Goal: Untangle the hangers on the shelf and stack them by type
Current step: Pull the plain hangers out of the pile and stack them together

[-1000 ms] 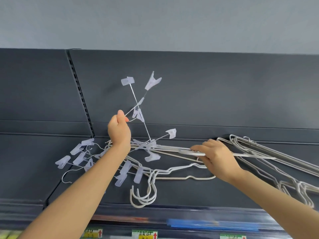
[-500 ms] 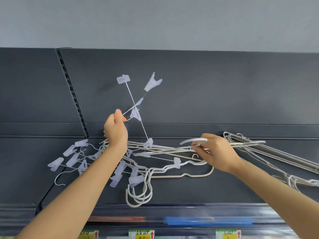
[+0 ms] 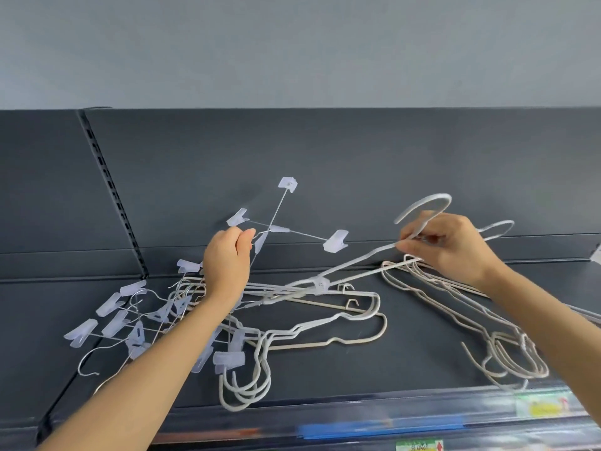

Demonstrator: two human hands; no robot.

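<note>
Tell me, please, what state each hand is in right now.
Left hand: closed, pinching a clip hanger by its wire.
Right hand: closed, pinching a white hanger below its hook.

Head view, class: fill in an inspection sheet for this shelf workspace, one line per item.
Surface: dark shelf, flat, carrying all the hangers.
Job's things: tangle of clip and plain white wire hangers at left and centre; separate stack of plain white ones at right.
Clutter: nothing seen.
Grips: left hand pinches a raised clip hanger; right hand pinches the neck of a white hanger, hook up, lower end in the tangle.
Cables: nothing seen.
Surroundings: dark back panel, slotted upright, grey wall above, price labels on the shelf edge.
</note>
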